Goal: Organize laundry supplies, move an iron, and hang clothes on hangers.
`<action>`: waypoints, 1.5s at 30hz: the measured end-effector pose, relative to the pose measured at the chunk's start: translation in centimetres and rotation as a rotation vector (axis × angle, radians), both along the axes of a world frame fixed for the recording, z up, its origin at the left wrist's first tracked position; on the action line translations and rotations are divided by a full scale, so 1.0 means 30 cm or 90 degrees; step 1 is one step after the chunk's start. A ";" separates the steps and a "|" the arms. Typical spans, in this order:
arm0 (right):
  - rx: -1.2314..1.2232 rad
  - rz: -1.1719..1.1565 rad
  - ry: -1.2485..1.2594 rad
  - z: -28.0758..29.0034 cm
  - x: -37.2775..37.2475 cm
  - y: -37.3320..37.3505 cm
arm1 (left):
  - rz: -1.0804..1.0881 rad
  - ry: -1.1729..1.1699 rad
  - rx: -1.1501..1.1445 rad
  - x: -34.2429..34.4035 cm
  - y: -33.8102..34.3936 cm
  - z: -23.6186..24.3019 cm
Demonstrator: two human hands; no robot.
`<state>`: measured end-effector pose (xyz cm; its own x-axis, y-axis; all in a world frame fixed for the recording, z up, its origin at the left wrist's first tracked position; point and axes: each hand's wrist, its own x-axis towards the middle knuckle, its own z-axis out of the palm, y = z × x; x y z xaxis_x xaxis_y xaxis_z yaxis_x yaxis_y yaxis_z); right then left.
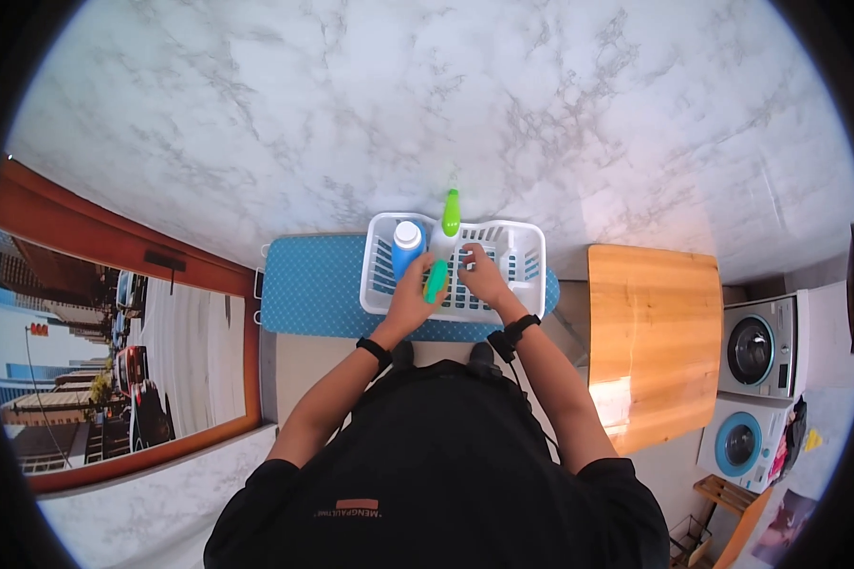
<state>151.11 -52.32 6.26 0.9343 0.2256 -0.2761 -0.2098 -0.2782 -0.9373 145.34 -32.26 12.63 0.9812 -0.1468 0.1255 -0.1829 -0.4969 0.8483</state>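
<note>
Left hand [413, 300] clamped green item [436, 283] | right hand's [485, 277] fingers stood apart | blue bottle [407, 249] occupied basket's [522, 225] far-left corner (braced, I judged)

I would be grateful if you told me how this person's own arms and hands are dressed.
The left hand and right hand are ungloved. The left sleeve and right sleeve are short, plain black fabric. A black left wristband circles one wrist; a black right wristband circles the other, with a small dark block beside it.
</note>
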 end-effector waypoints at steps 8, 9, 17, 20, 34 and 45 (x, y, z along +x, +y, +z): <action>0.030 0.021 -0.007 0.016 0.062 0.089 | -0.043 0.147 0.261 -0.053 -0.028 0.057; 0.106 0.007 0.100 0.078 0.057 0.082 | 0.000 0.101 0.253 -0.060 -0.037 0.046; 0.086 0.092 0.110 0.039 0.109 0.005 | 0.169 0.123 0.297 -0.083 -0.080 0.061; -0.022 0.074 -0.118 0.046 0.096 -0.141 | 0.134 0.117 0.282 -0.119 -0.037 0.071; 0.129 0.003 0.079 -0.169 -0.132 -0.512 | 0.510 0.314 -0.440 -0.213 0.173 -0.022; 0.119 0.095 0.142 -0.023 -0.079 -0.458 | 0.561 0.259 -0.433 -0.216 0.202 -0.008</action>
